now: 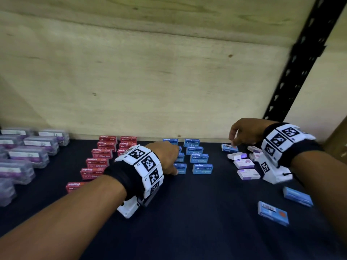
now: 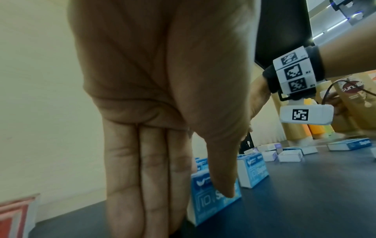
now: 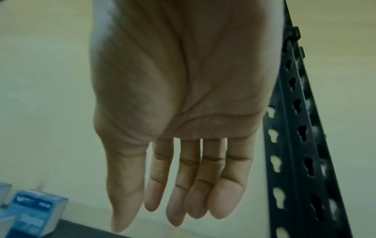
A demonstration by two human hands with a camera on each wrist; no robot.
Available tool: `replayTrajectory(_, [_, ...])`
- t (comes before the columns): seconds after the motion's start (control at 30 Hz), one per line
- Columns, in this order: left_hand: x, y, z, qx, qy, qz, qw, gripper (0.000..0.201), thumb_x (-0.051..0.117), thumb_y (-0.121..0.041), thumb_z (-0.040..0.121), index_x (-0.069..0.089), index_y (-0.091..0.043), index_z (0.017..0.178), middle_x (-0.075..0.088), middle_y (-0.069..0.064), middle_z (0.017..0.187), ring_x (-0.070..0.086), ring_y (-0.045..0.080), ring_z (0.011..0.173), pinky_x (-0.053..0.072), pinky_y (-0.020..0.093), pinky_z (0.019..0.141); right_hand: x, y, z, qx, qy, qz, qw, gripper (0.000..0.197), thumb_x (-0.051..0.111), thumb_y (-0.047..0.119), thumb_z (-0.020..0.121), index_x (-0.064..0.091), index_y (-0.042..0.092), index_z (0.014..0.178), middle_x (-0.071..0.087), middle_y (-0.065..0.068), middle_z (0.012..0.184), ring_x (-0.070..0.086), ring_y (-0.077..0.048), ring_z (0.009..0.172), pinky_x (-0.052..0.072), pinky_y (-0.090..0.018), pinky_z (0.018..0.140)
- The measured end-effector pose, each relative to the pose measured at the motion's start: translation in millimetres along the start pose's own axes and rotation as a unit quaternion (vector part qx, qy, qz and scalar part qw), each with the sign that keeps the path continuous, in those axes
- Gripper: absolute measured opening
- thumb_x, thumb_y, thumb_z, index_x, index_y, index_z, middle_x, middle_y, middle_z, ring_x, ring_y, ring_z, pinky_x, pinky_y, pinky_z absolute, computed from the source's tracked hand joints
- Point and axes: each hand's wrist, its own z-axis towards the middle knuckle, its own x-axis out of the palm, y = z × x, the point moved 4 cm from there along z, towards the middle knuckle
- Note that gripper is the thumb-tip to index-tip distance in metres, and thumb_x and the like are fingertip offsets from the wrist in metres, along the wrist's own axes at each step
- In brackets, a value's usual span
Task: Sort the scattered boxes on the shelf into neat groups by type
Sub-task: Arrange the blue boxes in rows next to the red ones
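While most of the shelf (image 1: 187,231) is already laid out in groups, the sorting looks to be in its late stage. At the far left the clear purple boxes (image 1: 28,154) sit in rows close to the shelf's left edge, with little spare room beyond them. Next come the red boxes (image 1: 97,162) in two columns running back to the wooden back wall (image 1: 150,81). The left hand (image 1: 167,158) rests at the near end of the blue boxes (image 1: 199,158); the left wrist view shows its fingers (image 2: 142,177) straight and together and the thumb touching the face of one upright blue box (image 2: 215,202), nudging it rather than gripping it, I judge, to square the left column. Further right, the right hand (image 1: 244,134) hovers with fingers relaxed and holding nothing, above a stray blue box (image 1: 229,147) near the back wall and beside the white boxes (image 1: 244,164). Two more blue boxes (image 1: 273,212) lie loose at the near right. The next move probably calls for picking up a stray and carrying it left to the blue group. Open dark shelf in front gives a free path; the black upright post (image 1: 293,62) bounds the right side.
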Motion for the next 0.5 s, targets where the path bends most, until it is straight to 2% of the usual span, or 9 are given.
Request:
replayTrajectory(0.1, [-0.3,0.8,0.6,0.004,0.003,-0.009,1.0,0.053,0.064,-0.046,0.09,0.045,-0.015,0.13,0.057,0.005,0.124,0.057,0.027,0.109,0.049,0.043,0.095,9.3,-7.6,16.4,0.019,0.018,-0.024,0.999,0.022,0.078,0.032,0.082,0.069,0.025,0.102,0.064,0.006,0.098,0.059,-0.015,0.092,0.047,-0.028,0.088])
replayTrajectory(0.17, [-0.7,0.5,1.0,0.002,0.003,-0.015,1.0,0.054,0.064,-0.045,0.089,0.044,-0.016,0.131,0.056,0.005,0.124,0.056,0.027,0.11,0.049,0.043,0.095,16.7,-9.6,26.3,0.025,0.026,-0.013,0.999,0.028,0.079,0.033,0.082,0.07,0.025,0.107,0.065,0.007,0.1,0.061,-0.017,0.098,0.048,-0.033,0.096])
replayTrajectory(0.27, [0.2,-0.9,2.6,0.001,0.005,-0.021,1.0,0.057,0.068,-0.05,0.086,0.046,-0.018,0.127,0.058,0.003,0.121,0.057,0.026,0.108,0.049,0.044,0.095,25.1,-10.0,38.9,0.019,0.042,-0.001,0.999,0.031,0.079,0.027,0.081,0.071,0.023,0.111,0.068,0.007,0.096,0.063,-0.016,0.089,0.051,-0.032,0.091])
replayTrajectory(0.37, [0.3,-0.4,2.8,0.0,0.003,-0.028,1.0,0.059,0.07,-0.054,0.081,0.048,-0.018,0.122,0.059,0.002,0.118,0.057,0.026,0.105,0.05,0.044,0.093,30.2,-9.4,46.1,0.012,0.06,-0.022,0.998,0.034,0.081,0.023,0.08,0.069,0.023,0.111,0.066,0.003,0.103,0.063,-0.021,0.1,0.051,-0.034,0.095])
replayTrajectory(0.43, [0.7,1.5,2.5,-0.001,0.005,-0.044,0.999,0.059,0.07,-0.055,0.08,0.048,-0.019,0.122,0.059,0.002,0.117,0.057,0.025,0.104,0.049,0.044,0.093,32.3,-8.8,49.4,0.008,0.054,-0.034,0.998,0.033,0.083,0.023,0.077,0.07,0.024,0.108,0.065,0.003,0.098,0.063,-0.02,0.098,0.051,-0.033,0.094])
replayTrajectory(0.5, [1.2,3.4,2.2,0.0,0.005,-0.054,0.999,0.058,0.071,-0.054,0.08,0.048,-0.02,0.121,0.059,0.0,0.114,0.056,0.023,0.102,0.049,0.043,0.093,32.8,-7.3,50.6,0.005,0.051,-0.041,0.998,0.033,0.083,0.02,0.077,0.071,0.019,0.108,0.065,0.002,0.098,0.062,-0.019,0.094,0.051,-0.032,0.092])
